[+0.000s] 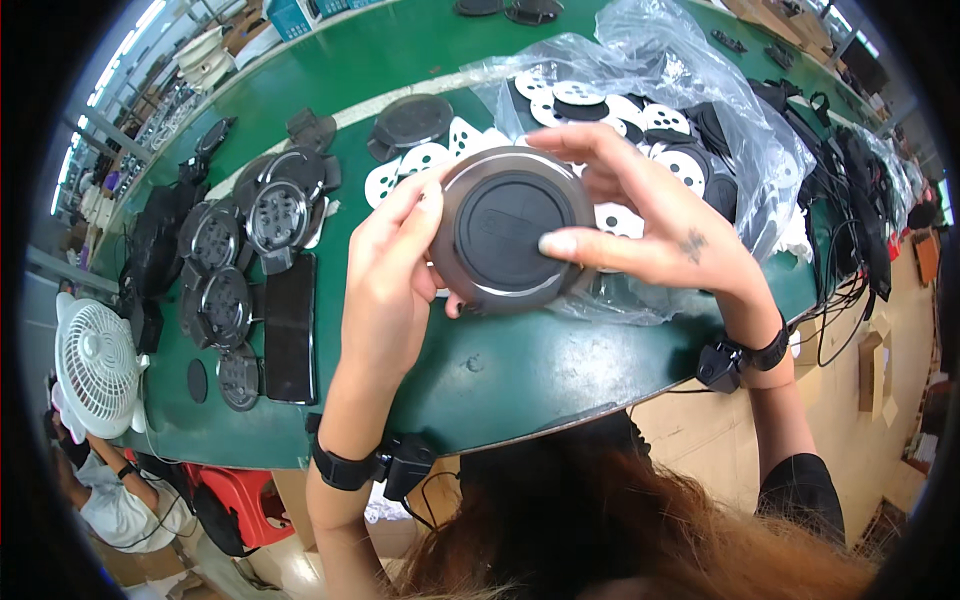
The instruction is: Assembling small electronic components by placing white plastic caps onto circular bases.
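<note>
A round, smoky-brown plastic housing (465,275) with a black disc pad (515,225) in its middle is held up over the table. My left hand (388,285) grips its left edge, with the thumb along the rim and fingertips showing beneath. My right hand (650,205) is at the right side, its thumb pressing on the black pad and its other fingers curled about the far rim, partly hidden. Behind the housing lie several white discs with holes (425,157), some partly covered by it. Another dark round housing (415,120) lies farther back.
Several dark round housings with ribbed insides (280,215) are grouped at left, beside a dark phone-like slab (290,330). A clear plastic bag (770,150) holds white and black discs. A white fan (98,360) stands far left; black cables (850,220) hang at right. Another person's arm (135,485) shows lower left.
</note>
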### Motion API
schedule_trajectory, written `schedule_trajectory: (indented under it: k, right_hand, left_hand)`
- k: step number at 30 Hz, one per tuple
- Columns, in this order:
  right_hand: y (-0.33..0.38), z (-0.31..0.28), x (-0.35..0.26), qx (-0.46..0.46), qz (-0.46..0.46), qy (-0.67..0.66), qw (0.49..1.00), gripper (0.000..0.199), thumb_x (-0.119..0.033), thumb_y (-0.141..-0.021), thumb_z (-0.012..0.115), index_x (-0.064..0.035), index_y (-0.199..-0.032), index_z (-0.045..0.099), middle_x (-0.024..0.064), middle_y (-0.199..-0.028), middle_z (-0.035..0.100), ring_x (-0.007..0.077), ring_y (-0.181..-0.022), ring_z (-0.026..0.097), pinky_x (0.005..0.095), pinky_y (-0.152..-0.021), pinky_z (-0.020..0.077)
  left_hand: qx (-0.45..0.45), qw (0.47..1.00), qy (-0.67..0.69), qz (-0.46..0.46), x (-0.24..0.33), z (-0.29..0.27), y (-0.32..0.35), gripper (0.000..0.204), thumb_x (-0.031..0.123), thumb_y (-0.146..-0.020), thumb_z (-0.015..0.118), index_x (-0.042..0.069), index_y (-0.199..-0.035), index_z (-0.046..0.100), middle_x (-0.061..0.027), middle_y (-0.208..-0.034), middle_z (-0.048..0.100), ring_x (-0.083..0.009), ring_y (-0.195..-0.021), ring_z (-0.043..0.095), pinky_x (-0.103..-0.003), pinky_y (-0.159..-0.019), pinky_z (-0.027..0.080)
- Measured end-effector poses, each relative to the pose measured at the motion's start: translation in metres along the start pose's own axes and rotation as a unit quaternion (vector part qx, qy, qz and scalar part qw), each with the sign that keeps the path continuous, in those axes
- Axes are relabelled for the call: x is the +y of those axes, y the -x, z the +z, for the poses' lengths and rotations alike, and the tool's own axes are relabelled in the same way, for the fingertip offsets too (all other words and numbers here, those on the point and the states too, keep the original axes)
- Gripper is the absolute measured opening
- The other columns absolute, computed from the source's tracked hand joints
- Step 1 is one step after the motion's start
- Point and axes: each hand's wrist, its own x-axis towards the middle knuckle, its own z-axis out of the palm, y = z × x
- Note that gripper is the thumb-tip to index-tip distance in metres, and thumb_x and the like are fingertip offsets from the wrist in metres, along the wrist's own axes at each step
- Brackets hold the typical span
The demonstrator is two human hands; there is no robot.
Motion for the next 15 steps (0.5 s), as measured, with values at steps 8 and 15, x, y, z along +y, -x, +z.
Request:
schedule_trajectory:
  k: [8,15]
  right_hand:
    - [-0.009,0.001,0.001,-0.052,0.110,-0.207,0.971,0.033,-0.027,-0.092,0.060,0.0044,-0.101,0.057,0.0049,-0.076,0.064,0.0084,-0.063,0.060,0.0216,-0.053,0.0492]
    - [-0.035,-0.016,0.010,-0.193,0.247,-0.178,0.933,0.041,-0.037,-0.091,0.058,0.0037,-0.096,0.058,0.0035,-0.058,0.057,0.0083,-0.037,0.050,0.0214,-0.035,0.0381]
  left_hand:
    - [-0.058,0.990,-0.097,0.087,-0.004,0.006,0.001,0.050,0.003,-0.087,0.056,0.001,-0.131,0.032,-0.0152,-0.115,0.052,-0.0126,-0.077,0.060,-0.021,-0.045,0.049]
    - [-0.052,0.994,0.030,-0.095,-0.003,-0.007,-0.007,0.024,0.013,-0.092,0.053,0.007,-0.106,0.034,-0.0170,-0.081,0.063,-0.0232,-0.056,0.064,-0.024,-0.035,0.044]
